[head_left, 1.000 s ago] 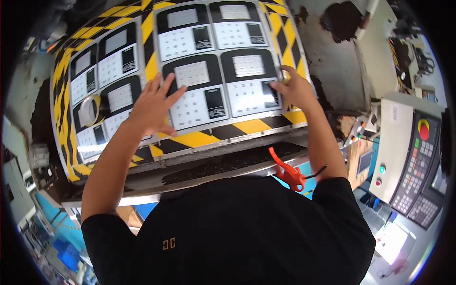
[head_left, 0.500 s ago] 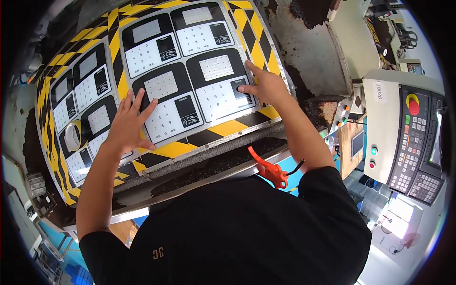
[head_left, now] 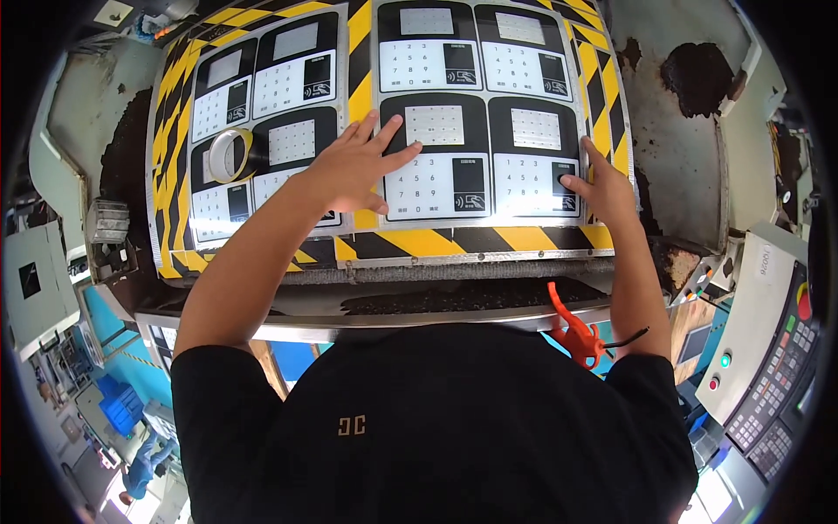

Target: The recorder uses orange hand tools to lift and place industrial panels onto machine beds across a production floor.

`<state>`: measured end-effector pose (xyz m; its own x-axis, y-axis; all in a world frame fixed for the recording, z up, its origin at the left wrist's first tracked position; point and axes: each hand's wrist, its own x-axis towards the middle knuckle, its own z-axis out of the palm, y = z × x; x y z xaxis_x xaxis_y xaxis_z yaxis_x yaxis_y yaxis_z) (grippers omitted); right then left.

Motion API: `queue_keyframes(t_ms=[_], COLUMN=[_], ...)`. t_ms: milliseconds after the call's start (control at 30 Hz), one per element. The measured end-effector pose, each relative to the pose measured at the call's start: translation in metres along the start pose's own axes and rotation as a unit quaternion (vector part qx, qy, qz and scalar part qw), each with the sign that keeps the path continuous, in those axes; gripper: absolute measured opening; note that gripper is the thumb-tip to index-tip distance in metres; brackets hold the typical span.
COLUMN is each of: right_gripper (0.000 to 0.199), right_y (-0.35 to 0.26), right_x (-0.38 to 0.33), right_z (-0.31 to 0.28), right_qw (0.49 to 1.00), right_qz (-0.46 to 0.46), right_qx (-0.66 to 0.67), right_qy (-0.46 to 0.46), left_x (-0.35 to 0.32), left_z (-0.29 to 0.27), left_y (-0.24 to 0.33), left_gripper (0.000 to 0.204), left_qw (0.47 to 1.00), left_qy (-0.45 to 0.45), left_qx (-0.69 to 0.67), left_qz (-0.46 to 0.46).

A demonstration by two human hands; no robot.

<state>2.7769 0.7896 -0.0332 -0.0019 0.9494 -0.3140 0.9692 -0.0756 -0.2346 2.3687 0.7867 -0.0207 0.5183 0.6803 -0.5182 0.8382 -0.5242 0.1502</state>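
Two sheets of printed black-and-white keypad panels lie side by side on a board bordered with yellow-and-black striped tape. My left hand [head_left: 356,168] rests palm down with fingers spread, over the left edge of the right-hand panel sheet [head_left: 417,178] and the striped strip [head_left: 360,54] between the sheets. At the sheet's right edge is my right hand [head_left: 606,185], thumb on the lower right panel [head_left: 522,180] and forefinger stretched along the edge. Neither hand grips anything. A tape roll [head_left: 218,157] sits on the left-hand panel sheet [head_left: 284,80].
A red air blow gun [head_left: 578,339] hangs at the front edge, right of my body. Stained grey metal walls [head_left: 685,166] flank the board. A machine control panel [head_left: 768,349] stands at the right. Far lower left, another person [head_left: 142,467] is in the background.
My view has swung, so the board now appears level and farther right in the picture. Both hands keep about the same places on the panel sheet.
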Motion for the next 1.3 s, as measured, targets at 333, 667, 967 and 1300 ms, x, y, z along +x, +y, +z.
queue_keyframes(t_ms=[333, 667, 967, 1300], right_gripper=[0.066, 0.087, 0.080, 0.076], right_y=[0.062, 0.181, 0.202, 0.198], right_x=[-0.047, -0.138, -0.168, -0.164], right_z=[-0.049, -0.050, 0.017, 0.027], right_qw=[0.963, 0.931, 0.872, 0.872], right_qz=[0.035, 0.177, 0.238, 0.249], right_qx=[-0.088, 0.088, -0.160, -0.097], right_qy=[0.252, 0.308, 0.397, 0.411], left_x=[-0.004, -0.004, -0.006, 0.032], left_z=[-0.003, -0.004, -0.014, -0.032], left_y=[-0.003, -0.002, 0.005, -0.029], left_gripper=[0.103, 0.106, 0.108, 0.037], left_qw=[1.000, 1.000, 1.000, 0.963], left_qy=[-0.013, -0.022, -0.021, 0.238], left_qx=[-0.002, 0.009, -0.001, -0.118], left_qz=[0.007, 0.016, 0.004, -0.042])
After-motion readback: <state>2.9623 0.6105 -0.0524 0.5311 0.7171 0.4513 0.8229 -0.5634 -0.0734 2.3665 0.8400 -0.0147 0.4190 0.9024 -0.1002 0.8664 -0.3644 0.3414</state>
